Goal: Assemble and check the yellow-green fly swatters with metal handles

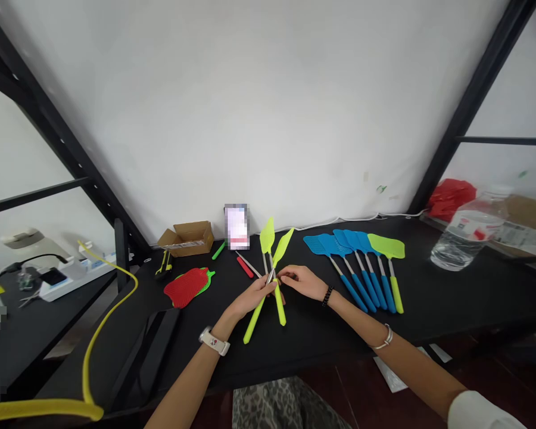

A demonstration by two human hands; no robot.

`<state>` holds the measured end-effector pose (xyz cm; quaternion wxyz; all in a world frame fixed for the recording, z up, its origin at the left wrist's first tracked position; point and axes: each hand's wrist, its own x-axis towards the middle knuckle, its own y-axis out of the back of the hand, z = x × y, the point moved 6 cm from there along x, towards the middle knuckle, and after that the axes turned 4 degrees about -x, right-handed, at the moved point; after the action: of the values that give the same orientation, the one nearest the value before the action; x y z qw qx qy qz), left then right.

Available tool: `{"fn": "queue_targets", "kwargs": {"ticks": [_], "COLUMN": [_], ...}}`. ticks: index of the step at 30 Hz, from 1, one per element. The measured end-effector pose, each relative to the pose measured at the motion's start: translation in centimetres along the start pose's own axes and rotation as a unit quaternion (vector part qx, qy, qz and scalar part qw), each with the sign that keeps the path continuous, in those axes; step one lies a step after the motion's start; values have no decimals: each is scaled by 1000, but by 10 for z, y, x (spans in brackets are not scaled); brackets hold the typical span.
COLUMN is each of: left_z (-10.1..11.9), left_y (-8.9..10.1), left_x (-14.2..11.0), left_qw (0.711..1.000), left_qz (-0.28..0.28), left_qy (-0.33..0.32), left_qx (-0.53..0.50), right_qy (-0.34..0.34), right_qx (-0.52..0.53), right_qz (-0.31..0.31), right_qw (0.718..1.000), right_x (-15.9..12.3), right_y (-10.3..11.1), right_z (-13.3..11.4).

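Note:
Two yellow-green fly swatters cross in front of me, one with its head [267, 237] upright and the other with its head [284, 245] leaning right. My left hand [255, 295] is closed around their metal shafts near the crossing, and both handles point down toward me. Close by on the right, my right hand [307, 282] has its fingers bent together beside the shafts. Whatever is between those fingertips is too small to make out. Behind my left hand lie a red handle [245, 267] with a metal rod and a green handle [218, 250].
Blue fly swatters [361, 280] and a yellow-green one [396, 292] lie fanned at right. Red swatter heads [187, 287] lie at left, near a cardboard box [188, 239]. A phone [237, 227] leans on the wall. A water bottle [467, 232] stands far right.

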<state>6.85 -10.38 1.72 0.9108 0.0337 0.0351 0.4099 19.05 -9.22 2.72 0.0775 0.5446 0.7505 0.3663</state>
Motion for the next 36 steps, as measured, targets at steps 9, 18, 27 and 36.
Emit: {"fn": "queue_targets", "kwargs": {"ticks": [9,18,27,36], "left_z": [0,1,8,18], "left_y": [2,-9,-43,-26], "left_x": [-1,-4,18,56], "left_qw": [1000,981,909,923], "left_qz": [18,4,-68,26], "left_qy": [2,-10,24,-62], "left_qx": [-16,-194,-410,-379], "right_qy": [-242,-408,-417,-146], "right_qx": [-392,-374,-280,1], "right_qz": [224,160,206,367], "right_qw": [859,817,840,919], "right_x": [-95,-160,-160,-100], "right_y": [138,163,172,140], "right_z": [69,120,133,47]}}
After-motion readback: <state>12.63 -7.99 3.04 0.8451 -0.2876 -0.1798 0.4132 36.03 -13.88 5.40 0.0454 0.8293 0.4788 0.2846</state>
